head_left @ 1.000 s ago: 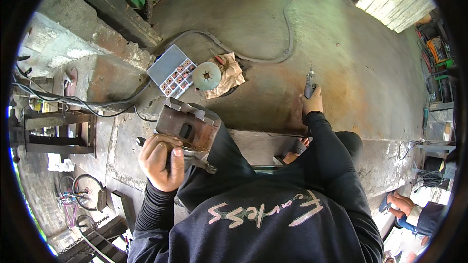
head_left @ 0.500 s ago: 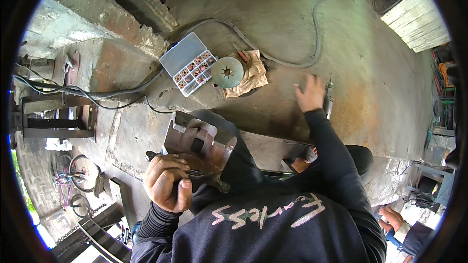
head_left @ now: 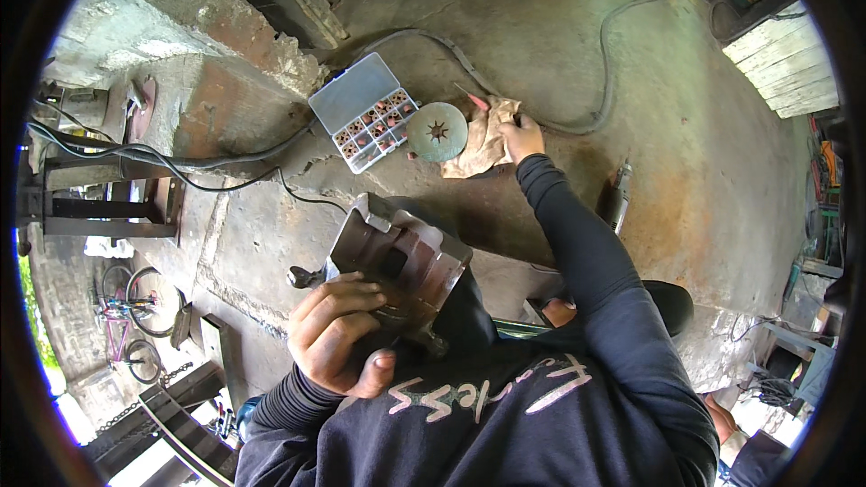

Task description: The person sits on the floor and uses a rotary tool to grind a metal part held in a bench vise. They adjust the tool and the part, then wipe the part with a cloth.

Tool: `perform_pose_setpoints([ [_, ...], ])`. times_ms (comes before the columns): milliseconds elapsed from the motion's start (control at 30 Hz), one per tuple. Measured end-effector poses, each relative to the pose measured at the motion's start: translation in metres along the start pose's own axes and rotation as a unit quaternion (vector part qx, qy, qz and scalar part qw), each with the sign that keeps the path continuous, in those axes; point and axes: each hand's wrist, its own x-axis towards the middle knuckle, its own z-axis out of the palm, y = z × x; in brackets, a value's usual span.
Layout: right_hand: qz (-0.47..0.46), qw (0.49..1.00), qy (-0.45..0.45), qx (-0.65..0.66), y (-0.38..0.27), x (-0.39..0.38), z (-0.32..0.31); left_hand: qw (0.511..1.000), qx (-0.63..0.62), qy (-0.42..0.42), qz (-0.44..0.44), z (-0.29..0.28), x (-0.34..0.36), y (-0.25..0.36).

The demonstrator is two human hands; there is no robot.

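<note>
In my left hand [head_left: 336, 338] I hold a brake caliper [head_left: 422, 257] above my lap, its open side tipped up and its metal stained brown. The fingers wrap its near edge, with the thumb below. My right hand [head_left: 523, 137] is closed on the right edge of a crumpled brown rag [head_left: 483, 146] lying on the floor. A round grey-green disc [head_left: 437, 131] with a star-shaped centre hole rests against the rag's left side. Behind the rag lies a thin tool with a red handle [head_left: 478, 102].
A clear plastic compartment box [head_left: 354, 99], lid open, holds several small copper-coloured parts. A slim metal power tool [head_left: 619, 198] lies to the right. A thick hose [head_left: 606, 72] curves across the floor behind. A concrete block [head_left: 207, 32] stands far left; another person's sleeve [head_left: 762, 460] shows lower right.
My right hand has swung left from beside the power tool and closed on the rag's edge. The caliper stays in my left hand; the view has shifted slightly.
</note>
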Motion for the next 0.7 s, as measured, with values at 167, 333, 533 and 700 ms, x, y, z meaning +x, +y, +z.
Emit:
perform_pose_setpoints([
  [167, -0.151, 0.983, 0.105, -0.029, -0.037, -0.015, -0.058, 0.998, 0.009, -0.012, 0.054, 0.014, 0.009, 0.001],
  [333, -0.166, 0.963, 0.188, 0.097, -0.105, -0.052, -0.120, 0.995, 0.024, -0.017, 0.094, 0.026, 0.013, 0.009],
  [533, -0.283, 0.890, 0.157, 0.320, -0.164, -0.203, -0.168, 0.997, -0.004, -0.006, 0.080, 0.044, 0.013, 0.018],
  [700, -0.486, 0.873, -0.031, -0.002, -0.180, -0.282, -0.154, 0.994, -0.061, 0.086, 0.036, 0.067, 0.000, 0.020],
])
